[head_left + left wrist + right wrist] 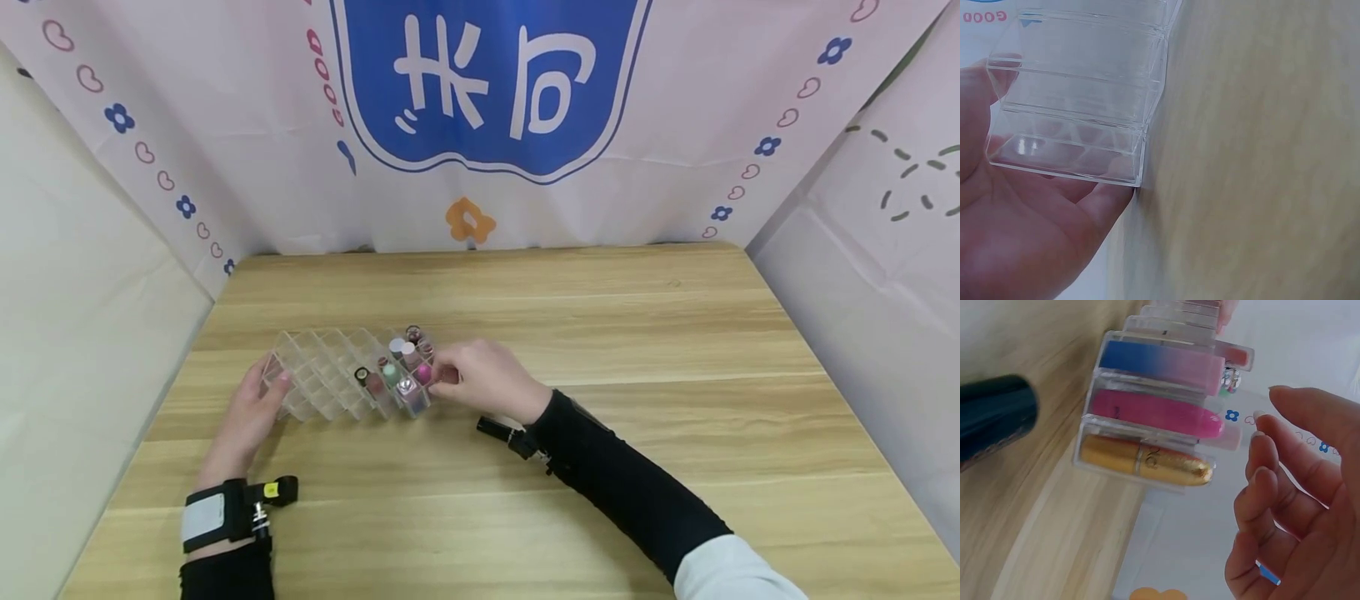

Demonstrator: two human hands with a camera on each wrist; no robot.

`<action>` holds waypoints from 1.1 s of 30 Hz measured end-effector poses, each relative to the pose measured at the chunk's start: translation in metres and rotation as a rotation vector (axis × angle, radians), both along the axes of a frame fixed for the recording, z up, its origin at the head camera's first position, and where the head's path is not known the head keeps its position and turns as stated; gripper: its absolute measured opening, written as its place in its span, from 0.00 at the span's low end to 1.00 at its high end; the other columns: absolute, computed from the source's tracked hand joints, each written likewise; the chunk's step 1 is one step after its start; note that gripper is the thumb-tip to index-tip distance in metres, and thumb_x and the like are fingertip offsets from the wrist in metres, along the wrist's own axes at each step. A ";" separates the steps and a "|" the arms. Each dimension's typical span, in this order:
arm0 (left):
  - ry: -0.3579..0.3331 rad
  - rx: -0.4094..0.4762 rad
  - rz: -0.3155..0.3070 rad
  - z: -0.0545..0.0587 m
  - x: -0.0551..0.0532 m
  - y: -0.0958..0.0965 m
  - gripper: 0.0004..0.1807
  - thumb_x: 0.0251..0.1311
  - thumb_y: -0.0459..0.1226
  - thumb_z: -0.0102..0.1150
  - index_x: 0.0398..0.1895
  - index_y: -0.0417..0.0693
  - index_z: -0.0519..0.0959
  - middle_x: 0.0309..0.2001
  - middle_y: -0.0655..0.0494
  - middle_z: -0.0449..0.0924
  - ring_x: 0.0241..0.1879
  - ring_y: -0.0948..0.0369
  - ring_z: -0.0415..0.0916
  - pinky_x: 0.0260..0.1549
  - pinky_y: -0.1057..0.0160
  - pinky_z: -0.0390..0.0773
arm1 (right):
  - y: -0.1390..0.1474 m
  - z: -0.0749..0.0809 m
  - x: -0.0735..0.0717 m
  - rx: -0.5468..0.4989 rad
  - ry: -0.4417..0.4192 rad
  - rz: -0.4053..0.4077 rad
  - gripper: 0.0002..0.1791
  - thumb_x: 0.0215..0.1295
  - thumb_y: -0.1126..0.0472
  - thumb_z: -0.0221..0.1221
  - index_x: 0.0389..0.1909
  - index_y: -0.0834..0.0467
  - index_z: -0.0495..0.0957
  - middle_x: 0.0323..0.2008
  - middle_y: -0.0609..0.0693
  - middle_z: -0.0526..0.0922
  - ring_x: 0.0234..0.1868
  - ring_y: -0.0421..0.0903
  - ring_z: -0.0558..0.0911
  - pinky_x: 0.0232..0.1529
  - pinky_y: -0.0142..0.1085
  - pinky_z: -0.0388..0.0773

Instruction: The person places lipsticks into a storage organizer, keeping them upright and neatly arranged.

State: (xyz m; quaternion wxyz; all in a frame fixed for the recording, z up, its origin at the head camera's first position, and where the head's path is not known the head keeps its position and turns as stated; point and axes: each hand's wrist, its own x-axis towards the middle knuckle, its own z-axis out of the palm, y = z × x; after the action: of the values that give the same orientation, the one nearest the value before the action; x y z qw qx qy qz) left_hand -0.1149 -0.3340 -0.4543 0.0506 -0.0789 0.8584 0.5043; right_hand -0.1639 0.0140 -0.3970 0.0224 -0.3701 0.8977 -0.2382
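Observation:
A clear plastic lipstick organizer point(318, 375) with slanted compartments sits on the table. My left hand point(251, 408) grips its left end, thumb on one side and fingers curled round the other. The compartments at this end hold nothing in the left wrist view. Lipsticks and small cosmetic tubes fill several compartments at the right end, among them a gold lipstick tube point(1144, 459), a bright pink tube point(1154, 414) and a blue-to-pink tube point(1160, 364). Beside that end is my right hand point(487, 379), its fingers loosely bent, thumb apart, nothing between them.
The wood-grain table point(600, 492) runs back to a white printed cloth point(675, 167) with a blue emblem. Pale sheets hang at both sides. A dark cylinder point(994, 419) on the right wrist mount juts out near the organizer in the right wrist view.

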 end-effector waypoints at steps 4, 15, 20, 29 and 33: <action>-0.003 -0.004 0.002 0.001 0.001 0.001 0.42 0.74 0.57 0.35 0.79 0.47 0.36 0.79 0.37 0.37 0.74 0.31 0.41 0.66 0.26 0.50 | 0.006 -0.003 0.001 0.014 -0.002 -0.001 0.06 0.62 0.51 0.65 0.33 0.48 0.84 0.21 0.38 0.76 0.23 0.34 0.71 0.25 0.25 0.66; -0.009 0.001 0.003 0.000 0.000 0.000 0.41 0.74 0.57 0.35 0.79 0.46 0.36 0.79 0.36 0.36 0.74 0.30 0.41 0.65 0.25 0.51 | 0.023 -0.009 0.003 0.050 -0.033 0.011 0.10 0.64 0.48 0.64 0.38 0.49 0.84 0.23 0.38 0.76 0.25 0.35 0.72 0.27 0.27 0.70; 0.002 0.005 0.000 -0.001 -0.002 -0.001 0.40 0.75 0.55 0.35 0.79 0.46 0.37 0.78 0.36 0.39 0.74 0.31 0.44 0.66 0.27 0.52 | 0.030 -0.015 0.004 0.083 -0.067 -0.007 0.10 0.63 0.50 0.64 0.41 0.49 0.84 0.24 0.37 0.78 0.26 0.34 0.74 0.30 0.29 0.73; -0.002 0.000 0.002 -0.002 -0.003 -0.001 0.40 0.75 0.55 0.34 0.79 0.46 0.37 0.78 0.36 0.39 0.74 0.32 0.43 0.67 0.27 0.51 | 0.047 -0.031 0.008 0.115 -0.136 -0.037 0.12 0.62 0.50 0.66 0.42 0.51 0.84 0.24 0.37 0.78 0.26 0.34 0.75 0.31 0.30 0.74; -0.009 -0.002 0.007 -0.002 -0.002 -0.001 0.40 0.75 0.55 0.34 0.79 0.46 0.37 0.78 0.36 0.38 0.75 0.32 0.42 0.67 0.27 0.50 | 0.054 -0.036 0.011 0.119 -0.159 -0.050 0.14 0.61 0.48 0.66 0.43 0.51 0.83 0.25 0.37 0.79 0.26 0.33 0.75 0.31 0.31 0.75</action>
State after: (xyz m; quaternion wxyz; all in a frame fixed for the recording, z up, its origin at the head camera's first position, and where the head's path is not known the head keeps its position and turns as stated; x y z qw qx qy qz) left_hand -0.1171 -0.3348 -0.4562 0.0524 -0.0839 0.8584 0.5033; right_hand -0.1526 0.0680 -0.4327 0.1095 -0.3254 0.9147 -0.2134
